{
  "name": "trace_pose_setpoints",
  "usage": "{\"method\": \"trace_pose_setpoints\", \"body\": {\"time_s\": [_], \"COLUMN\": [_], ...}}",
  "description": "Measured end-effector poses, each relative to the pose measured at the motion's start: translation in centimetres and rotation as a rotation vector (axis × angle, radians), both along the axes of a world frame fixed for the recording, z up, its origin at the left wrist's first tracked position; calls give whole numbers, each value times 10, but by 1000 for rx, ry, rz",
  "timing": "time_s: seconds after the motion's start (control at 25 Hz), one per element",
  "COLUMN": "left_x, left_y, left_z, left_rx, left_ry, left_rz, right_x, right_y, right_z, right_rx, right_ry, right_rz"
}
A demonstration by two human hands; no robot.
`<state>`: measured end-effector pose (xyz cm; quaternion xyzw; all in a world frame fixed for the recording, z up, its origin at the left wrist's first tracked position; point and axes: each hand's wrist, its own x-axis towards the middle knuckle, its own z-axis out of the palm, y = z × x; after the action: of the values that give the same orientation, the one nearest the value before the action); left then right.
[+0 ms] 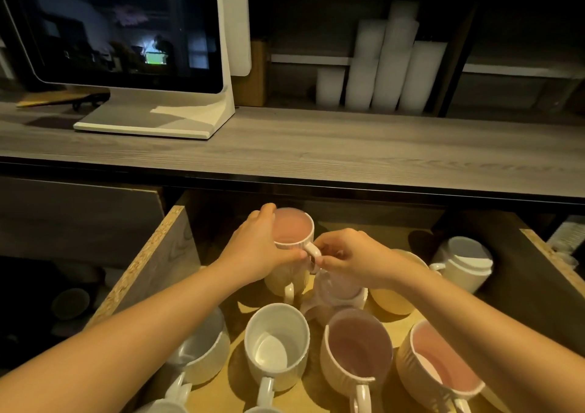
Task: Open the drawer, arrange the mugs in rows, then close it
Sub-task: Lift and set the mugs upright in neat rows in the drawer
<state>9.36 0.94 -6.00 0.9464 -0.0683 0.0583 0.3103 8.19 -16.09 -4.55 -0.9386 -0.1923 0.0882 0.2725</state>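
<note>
The drawer [152, 254] stands pulled open below the counter, holding several mugs. My left hand [256, 251] wraps the side of a pink-lined mug [289, 229] that sits stacked on a cream mug [281, 282]. My right hand [354, 259] pinches that top mug's handle. In the front row stand a white mug [277, 346], a pink-lined mug [357, 346] and another pink-lined mug [443, 358]. A grey-white mug [202, 349] is at the left, partly under my left forearm. Another mug [340, 289] lies partly hidden beneath my right hand.
A white mug [465, 263] stands at the drawer's back right, next to a cream one [392, 298]. The wooden counter [316, 146] overhangs the drawer's back, carrying a monitor [126, 32] on a white stand. Stacks of white cups [389, 67] fill the shelf behind.
</note>
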Motion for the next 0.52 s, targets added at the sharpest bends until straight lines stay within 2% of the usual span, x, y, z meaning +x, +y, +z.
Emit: {"method": "trace_pose_setpoints", "body": {"time_s": [0.32,0.44,0.52], "left_x": [-11,-18,-25], "left_y": [13,32,47], "left_z": [7,21,30], "left_rx": [-89,-136,-88], "left_ry": [-142,-128,-100], "left_rz": [-66,-127,-187], "right_x": [-4,-6,-6], "right_y": [-11,-5,7], "right_z": [7,14,20], "right_rx": [-40,125,260], "right_ry": [-23,15,61], "right_rz": [-56,-53,-46]}}
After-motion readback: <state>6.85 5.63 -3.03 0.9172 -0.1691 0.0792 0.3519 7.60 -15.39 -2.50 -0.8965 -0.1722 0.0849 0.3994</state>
